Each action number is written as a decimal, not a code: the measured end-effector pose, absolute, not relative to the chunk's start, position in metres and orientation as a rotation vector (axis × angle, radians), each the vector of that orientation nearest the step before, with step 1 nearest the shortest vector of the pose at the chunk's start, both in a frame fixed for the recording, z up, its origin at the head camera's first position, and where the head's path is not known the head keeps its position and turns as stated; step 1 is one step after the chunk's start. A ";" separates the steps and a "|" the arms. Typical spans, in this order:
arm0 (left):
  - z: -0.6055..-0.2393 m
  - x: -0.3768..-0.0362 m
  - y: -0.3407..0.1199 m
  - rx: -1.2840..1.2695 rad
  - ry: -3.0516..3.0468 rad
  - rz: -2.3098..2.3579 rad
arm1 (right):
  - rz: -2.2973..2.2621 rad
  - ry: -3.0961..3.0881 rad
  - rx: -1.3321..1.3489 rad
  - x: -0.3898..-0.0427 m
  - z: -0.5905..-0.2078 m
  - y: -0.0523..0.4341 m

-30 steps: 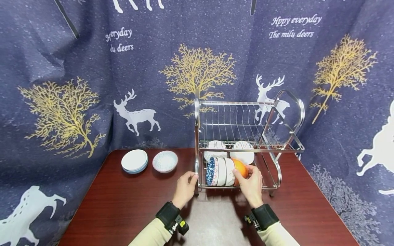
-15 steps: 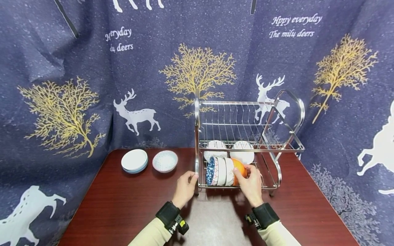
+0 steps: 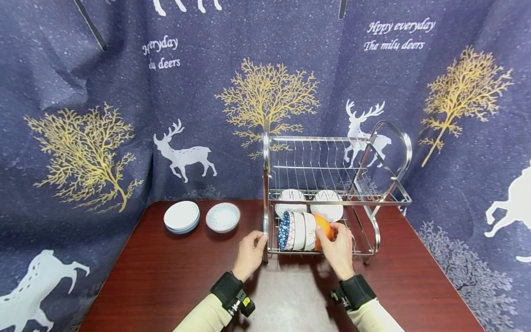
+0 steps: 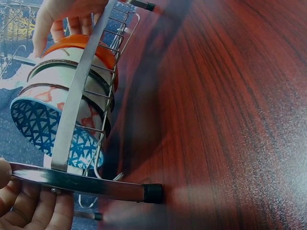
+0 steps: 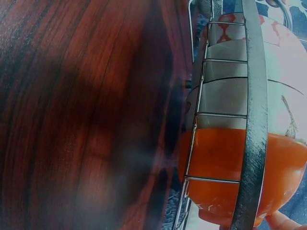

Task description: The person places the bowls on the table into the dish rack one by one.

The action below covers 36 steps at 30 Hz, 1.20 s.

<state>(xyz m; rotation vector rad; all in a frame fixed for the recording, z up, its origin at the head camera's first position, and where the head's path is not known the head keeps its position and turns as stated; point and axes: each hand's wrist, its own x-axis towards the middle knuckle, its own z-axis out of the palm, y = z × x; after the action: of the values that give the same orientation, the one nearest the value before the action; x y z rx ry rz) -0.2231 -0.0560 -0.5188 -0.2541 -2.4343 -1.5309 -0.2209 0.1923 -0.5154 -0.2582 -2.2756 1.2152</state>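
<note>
A two-tier chrome dish rack [image 3: 338,199] stands on the dark red table [image 3: 166,276]. On its lower tier a row of bowls lies on edge: a blue-patterned bowl [image 3: 284,230], white bowls [image 3: 303,230], and an orange bowl [image 3: 325,227] at the right end. My right hand [image 3: 332,233] grips the orange bowl [image 5: 225,163] inside the rack. My left hand [image 3: 254,244] holds the rack's front left post [image 4: 72,179], its fingers [image 4: 33,211] curled under the bar. The left wrist view shows the blue bowl [image 4: 45,129] and the orange bowl [image 4: 81,43] behind the wires.
Two white bowls [image 3: 327,208] stand at the back of the lower tier. The upper tier [image 3: 315,170] holds nothing. Stacked white plates [image 3: 181,216] and a blue-speckled dish [image 3: 222,217] sit at the table's far left. A patterned curtain [image 3: 124,115] hangs behind.
</note>
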 end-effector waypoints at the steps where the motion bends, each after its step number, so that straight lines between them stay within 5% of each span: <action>1: -0.519 -0.223 -0.056 -0.251 -2.434 -1.535 | 1.218 -2.273 -0.258 -0.221 -0.515 0.192; 36: -0.522 -0.221 -0.057 -0.235 -2.426 -1.559 | 1.059 -2.247 0.070 -0.229 -0.493 0.150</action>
<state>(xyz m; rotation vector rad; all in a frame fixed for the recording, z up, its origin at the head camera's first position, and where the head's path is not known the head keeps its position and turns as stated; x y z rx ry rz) -0.2208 -0.0567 -0.5219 -0.2347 -2.4262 -1.5593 -0.2291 0.1503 -0.4931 0.0705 -2.2474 1.0595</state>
